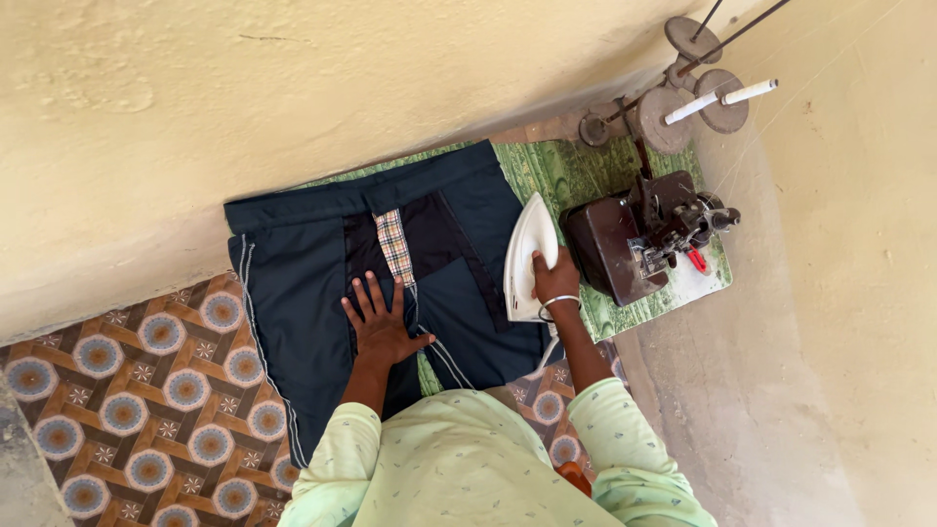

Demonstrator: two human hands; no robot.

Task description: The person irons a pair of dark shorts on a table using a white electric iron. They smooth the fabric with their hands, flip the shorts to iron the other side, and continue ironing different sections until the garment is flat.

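Left hand (381, 327) flat, fingers spread on dark trousers (312, 283), pinning cloth smooth; right hand (554, 278) wrapped round white iron (527, 256) at trousers' edge, sewing machine (644, 234) just beyond.

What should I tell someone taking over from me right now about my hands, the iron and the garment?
Left hand: flat, fingers spread, pressing on the dark teal garment with white side stripes.
Right hand: gripping the white clothes iron, which sits at the garment's right edge.
Layout: the garment lies spread, inside out, its checked fabric strip and dark pocket linings showing, over a green patterned cloth. A dark brown sewing machine stands just right of the iron.
Done: garment laid out and held flat.
Left: how much has been ironed cannot be told; the iron is only at the right side.
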